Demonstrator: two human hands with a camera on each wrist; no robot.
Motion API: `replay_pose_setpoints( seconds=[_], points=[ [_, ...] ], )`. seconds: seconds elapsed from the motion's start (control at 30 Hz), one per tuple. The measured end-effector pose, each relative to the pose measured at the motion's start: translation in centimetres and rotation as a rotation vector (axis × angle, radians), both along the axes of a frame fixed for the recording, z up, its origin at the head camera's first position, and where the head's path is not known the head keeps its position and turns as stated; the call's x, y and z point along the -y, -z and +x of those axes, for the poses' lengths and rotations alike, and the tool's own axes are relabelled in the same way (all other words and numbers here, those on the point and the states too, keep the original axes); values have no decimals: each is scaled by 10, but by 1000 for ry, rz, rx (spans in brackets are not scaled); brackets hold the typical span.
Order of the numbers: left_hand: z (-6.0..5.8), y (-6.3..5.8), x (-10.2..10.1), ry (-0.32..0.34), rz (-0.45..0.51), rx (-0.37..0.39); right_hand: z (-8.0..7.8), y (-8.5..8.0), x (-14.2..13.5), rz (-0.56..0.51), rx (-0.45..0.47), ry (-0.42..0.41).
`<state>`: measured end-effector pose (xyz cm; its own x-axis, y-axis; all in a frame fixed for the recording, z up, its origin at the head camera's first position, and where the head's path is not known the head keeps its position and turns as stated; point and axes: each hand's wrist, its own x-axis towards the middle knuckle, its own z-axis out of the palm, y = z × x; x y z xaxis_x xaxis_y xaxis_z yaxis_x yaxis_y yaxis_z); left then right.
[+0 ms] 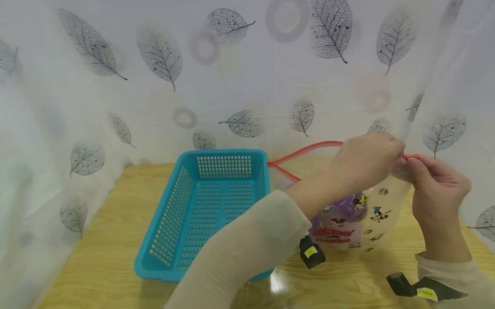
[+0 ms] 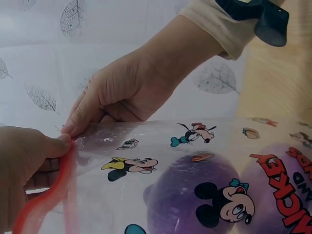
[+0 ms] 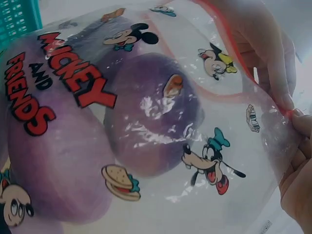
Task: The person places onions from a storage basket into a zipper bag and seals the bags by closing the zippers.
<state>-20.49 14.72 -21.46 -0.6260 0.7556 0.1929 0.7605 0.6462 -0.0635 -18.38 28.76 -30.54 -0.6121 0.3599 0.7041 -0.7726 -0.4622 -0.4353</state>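
A clear zip bag with cartoon prints and a red zip strip stands on the table, with rounded purple things inside. My left hand reaches across in front of the bag and pinches the red strip near its right end. Close beside it, my right hand pinches the bag's top right corner between thumb and fingers. Left of my left hand, the two red strips bow apart and the mouth gapes. The fingertips of both hands almost meet at the corner in the left wrist view.
A blue perforated plastic basket stands left of the bag, partly behind my left sleeve. The wood-grain table ends at a pale leaf-patterned curtain at the back and sides. Black straps sit on both wrists.
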Motion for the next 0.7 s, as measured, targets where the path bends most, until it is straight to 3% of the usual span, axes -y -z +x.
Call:
replay_pose_setpoints(
  seconds=[0.13,0.27,0.5,0.7],
  points=[
    [3,-4,-1,-16,-67,-82,2,-2,2,-44,22,30],
    [4,-3,3,-13,-72,-161,4,-3,0,-35,11,28],
    [1,-2,13,-7,-45,-199,5,-7,-5,-18,46,86],
    [-3,-1,23,4,-47,-175,5,-9,-7,7,63,136]
  ],
)
